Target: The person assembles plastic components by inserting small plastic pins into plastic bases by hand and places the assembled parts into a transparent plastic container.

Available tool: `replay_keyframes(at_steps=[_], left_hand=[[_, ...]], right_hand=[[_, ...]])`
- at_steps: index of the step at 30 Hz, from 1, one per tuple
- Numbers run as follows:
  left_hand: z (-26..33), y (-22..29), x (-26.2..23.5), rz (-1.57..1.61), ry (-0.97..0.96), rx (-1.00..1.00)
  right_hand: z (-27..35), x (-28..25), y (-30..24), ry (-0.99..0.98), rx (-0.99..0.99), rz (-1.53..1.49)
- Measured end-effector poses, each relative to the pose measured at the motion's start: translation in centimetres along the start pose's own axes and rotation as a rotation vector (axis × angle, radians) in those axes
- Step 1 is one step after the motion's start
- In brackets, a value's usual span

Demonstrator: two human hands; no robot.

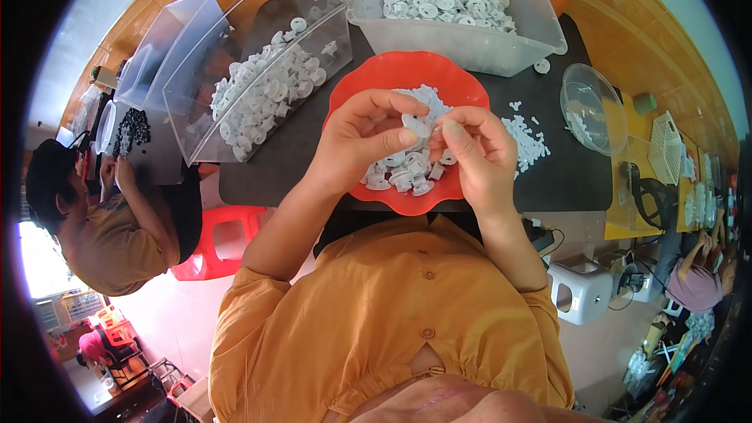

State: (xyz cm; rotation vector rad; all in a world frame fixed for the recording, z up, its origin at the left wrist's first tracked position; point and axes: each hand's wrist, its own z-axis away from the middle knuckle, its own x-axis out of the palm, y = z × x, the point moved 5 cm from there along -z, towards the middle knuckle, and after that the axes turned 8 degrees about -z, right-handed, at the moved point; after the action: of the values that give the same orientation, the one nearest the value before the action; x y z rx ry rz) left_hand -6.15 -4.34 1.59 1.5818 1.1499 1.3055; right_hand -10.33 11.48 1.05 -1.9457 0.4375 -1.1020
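My left hand (364, 141) and my right hand (474, 153) meet above a red scalloped plate (423, 70) piled with small white round plastic parts (403, 172). My left thumb and forefinger pinch one white round plastic part (413, 124). The fingertips of my right hand press against it from the right, perhaps with a smaller white piece that I cannot make out. A loose heap of tiny white pieces (526, 139) lies on the dark tabletop just right of the plate.
A clear bin (458, 39) of white parts stands behind the plate; another clear bin (266, 82) lies tilted at the left. A clear bowl (591, 106) sits at the right. A person in a tan shirt (110, 227) works at the left over black parts (131, 129).
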Motion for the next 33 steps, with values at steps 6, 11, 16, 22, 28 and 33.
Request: replay_keyframes(at_steps=[6, 11, 16, 22, 28, 33], left_hand=[[0.7, 0.5, -0.3, -0.072, -0.054, 0.172], [0.7, 0.6, -0.3, 0.079, -0.026, 0.099], [1.2, 0.8, -0.7, 0.031, -0.121, 0.013], [1.1, 0.9, -0.4, 0.0, -0.141, 0.001], [1.3, 0.7, -0.3, -0.017, -0.145, 0.038], [1.5, 0.8, -0.2, 0.072, -0.089, -0.058]], right_hand=[[-0.6, 1.0, -0.8, 0.042, -0.245, 0.469], [-1.0, 2.0, -1.5, -0.061, -0.376, 0.644], [-1.3, 2.4, -1.9, -0.118, -0.357, 0.65], [-0.9, 2.7, -1.9, -0.138, -0.38, 0.684], [-0.4, 2.6, -1.7, -0.103, -0.374, 0.652], [-0.1, 2.8, -1.5, -0.123, -0.356, 0.64]])
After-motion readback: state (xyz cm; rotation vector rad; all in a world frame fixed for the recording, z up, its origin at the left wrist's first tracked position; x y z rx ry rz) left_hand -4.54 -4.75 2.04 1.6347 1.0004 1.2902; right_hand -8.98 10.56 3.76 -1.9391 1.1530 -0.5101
